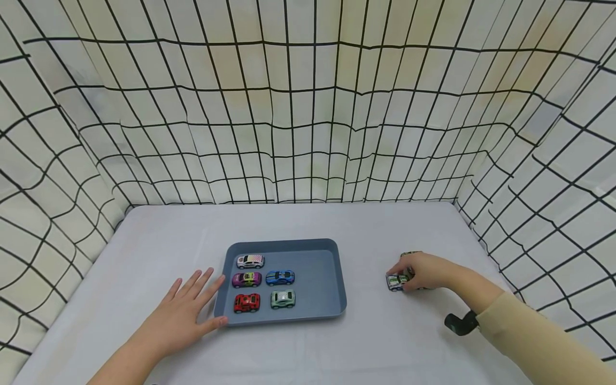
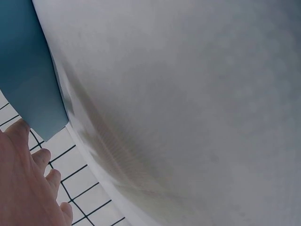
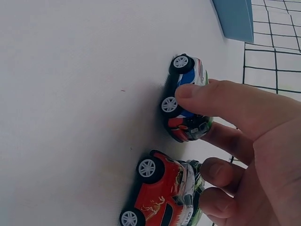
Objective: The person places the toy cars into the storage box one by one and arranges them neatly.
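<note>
My right hand (image 1: 423,270) is at the right of the tray, thumb and fingers pinching a toy car (image 3: 188,99) with white, blue, red and green markings. Just beside it, a red toy car (image 3: 157,195) stands on the cloth near my curled other fingers. In the head view the hand partly hides these cars. My left hand (image 1: 180,315) lies with spread fingers at the left edge of a blue-grey tray (image 1: 317,280), thumb at its front left corner. Inside are a white car (image 1: 250,261), purple car (image 1: 247,279), red car (image 1: 247,303), blue car (image 1: 280,277) and pale green car (image 1: 283,299).
A white cloth (image 1: 366,342) covers the table. White walls with a black grid (image 1: 308,107) enclose it at the back and both sides. A black object (image 1: 461,324) sits at the right sleeve's cuff.
</note>
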A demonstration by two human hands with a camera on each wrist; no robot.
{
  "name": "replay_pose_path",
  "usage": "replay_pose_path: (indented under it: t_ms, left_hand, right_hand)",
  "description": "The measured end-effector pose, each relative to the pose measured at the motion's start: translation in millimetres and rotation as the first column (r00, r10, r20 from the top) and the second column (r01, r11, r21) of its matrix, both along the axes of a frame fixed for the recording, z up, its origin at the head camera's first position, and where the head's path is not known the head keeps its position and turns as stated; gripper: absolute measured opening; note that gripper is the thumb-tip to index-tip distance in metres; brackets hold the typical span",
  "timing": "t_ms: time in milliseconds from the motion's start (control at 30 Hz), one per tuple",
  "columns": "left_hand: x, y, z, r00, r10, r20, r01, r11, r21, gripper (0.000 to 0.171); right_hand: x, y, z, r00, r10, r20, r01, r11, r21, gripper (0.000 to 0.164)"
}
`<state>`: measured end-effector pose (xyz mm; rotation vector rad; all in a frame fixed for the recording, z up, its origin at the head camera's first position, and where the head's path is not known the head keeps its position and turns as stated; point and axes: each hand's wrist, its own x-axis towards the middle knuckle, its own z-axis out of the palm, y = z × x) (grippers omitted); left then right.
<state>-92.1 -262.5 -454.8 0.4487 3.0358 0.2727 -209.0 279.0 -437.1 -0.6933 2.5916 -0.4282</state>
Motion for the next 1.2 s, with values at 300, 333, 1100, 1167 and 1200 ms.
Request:
replay_pose_path:
  t_ms: [300,333,1100,1167,1200]
  left_hand:
    - [1.6,1,3.2,1.000,0.004,0.004,-0.004,1.000,0.007,0.096]
    - [1.9,1,3.3,1.000,0.003,0.002,-0.003,1.000,0.010,0.095]
    - [0.1,1,2.8,1.000,0.001,-0.006,-0.001,1.000,0.002,0.095]
    - [-0.2,0,1.7,1.000,-0.001,-0.008,0.001,1.000,0.000,0.095]
    - [-0.3,0,1.2,1.000,-0.003,-0.009,0.003,1.000,0.000,0.095]
  right_hand:
    - [-2.2,-2,9.8,0.998,0.031,-0.048,-0.034,0.998,-0.057,0.039]
    - [-2.8,-2,10.2,0.998,0.039,-0.054,-0.042,0.997,-0.063,0.038]
    - [-20.5,-44,27.3,0.995,0.053,-0.087,-0.068,0.982,-0.178,0.040]
    - [-22.5,-52,28.2,0.994,0.058,-0.090,-0.073,0.980,-0.183,0.041]
    - [-23.7,-56,28.5,0.993,0.063,-0.095,-0.080,0.979,-0.185,0.041]
